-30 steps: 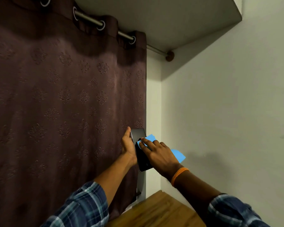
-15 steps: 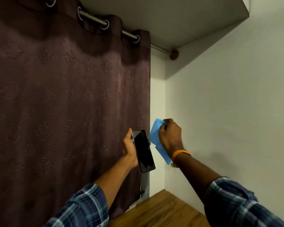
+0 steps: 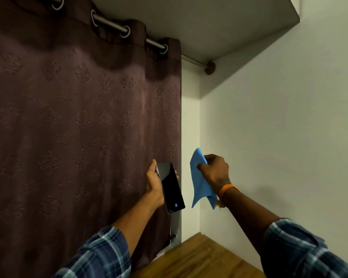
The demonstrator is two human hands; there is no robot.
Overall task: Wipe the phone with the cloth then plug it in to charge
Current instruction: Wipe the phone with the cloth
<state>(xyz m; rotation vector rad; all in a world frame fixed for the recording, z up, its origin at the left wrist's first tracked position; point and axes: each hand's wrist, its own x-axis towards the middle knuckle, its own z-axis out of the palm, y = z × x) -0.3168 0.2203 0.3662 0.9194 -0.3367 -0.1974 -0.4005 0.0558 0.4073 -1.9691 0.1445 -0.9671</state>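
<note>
Left hand (image 3: 153, 182) grips the phone (image 3: 170, 187) from behind, thumb up along its left edge, fingertips curling round the right edge. Phone is a thin flat slab with rounded corners and a metallic rim; the glossy black glass screen faces the camera, a small blue dot glowing near its lower end. It tilts, top leaning left, bottom end toward the right.

Right hand (image 3: 214, 173) pinches the cloth (image 3: 200, 182), fingers curled into the fabric near its upper part. Cloth is soft, matte, light blue, folded and limp, one pointed corner sticking up, two more hanging down below the wrist. An orange band (image 3: 228, 190) sits on that wrist. Both sleeves are blue plaid.

Cloth and phone are apart, a narrow gap of pale wall showing between them.

Behind the left hand hangs a dark maroon curtain (image 3: 78, 127), heavy weave with an embossed diamond motif, metal eyelets threaded on a brushed steel rod (image 3: 109, 23); the rod ends in a round brown bracket on the side wall. Curtain's right edge falls straight, just behind the phone. Right of it a plain smooth white wall (image 3: 279, 127) meets in a corner, open space in front of it. Below, a wood-grain surface (image 3: 199, 257) with a straight edge.
</note>
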